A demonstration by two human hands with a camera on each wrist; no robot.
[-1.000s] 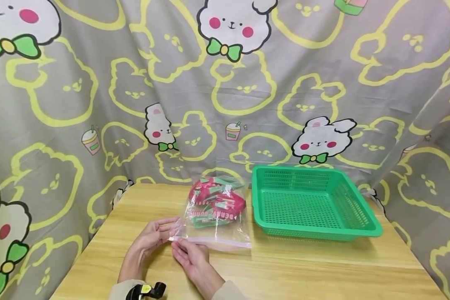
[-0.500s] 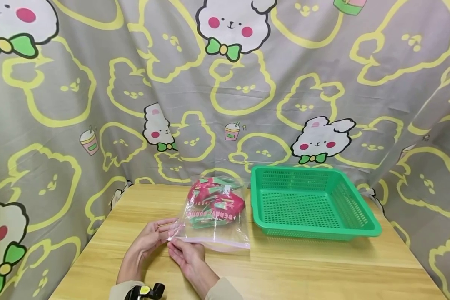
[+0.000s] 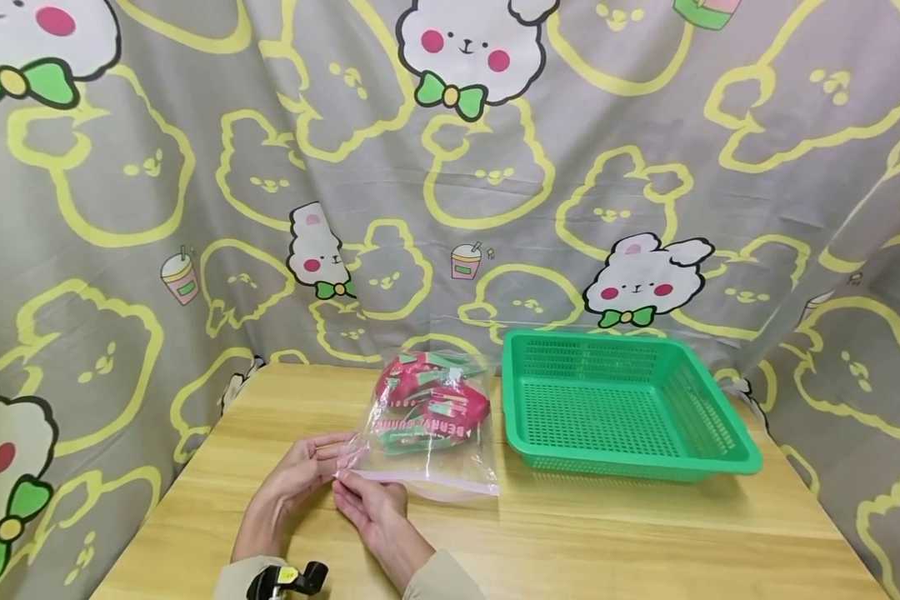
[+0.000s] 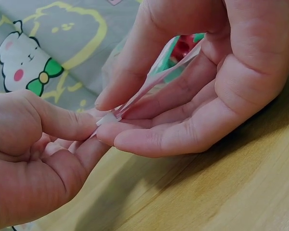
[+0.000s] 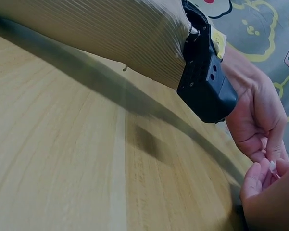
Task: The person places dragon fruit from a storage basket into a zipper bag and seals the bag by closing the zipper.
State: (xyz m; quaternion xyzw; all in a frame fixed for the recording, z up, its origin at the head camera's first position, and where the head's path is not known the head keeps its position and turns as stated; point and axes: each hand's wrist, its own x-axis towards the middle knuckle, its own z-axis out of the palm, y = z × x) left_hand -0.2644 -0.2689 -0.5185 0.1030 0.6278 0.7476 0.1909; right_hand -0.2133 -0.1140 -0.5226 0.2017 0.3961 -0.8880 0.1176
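Note:
A clear zip bag with a pale pink zip edge lies on the table, its zip towards me. Inside are red and green packages with printed lettering. My left hand pinches the left end of the zip, with its other fingers reaching along the bag's side. Close against it, my right hand pinches the zip edge between thumb and fingers. In the left wrist view, a small white slider sits between the fingertips of the left hand and right hand.
To the right of the bag stands a green plastic basket with perforated walls and nothing in it. A patterned grey curtain rises behind the wooden table. A black wrist camera sits on the left sleeve.
My right hand has shifted slightly left along the zip edge, closer to my left hand. The bag and the basket stay nearly where they were.

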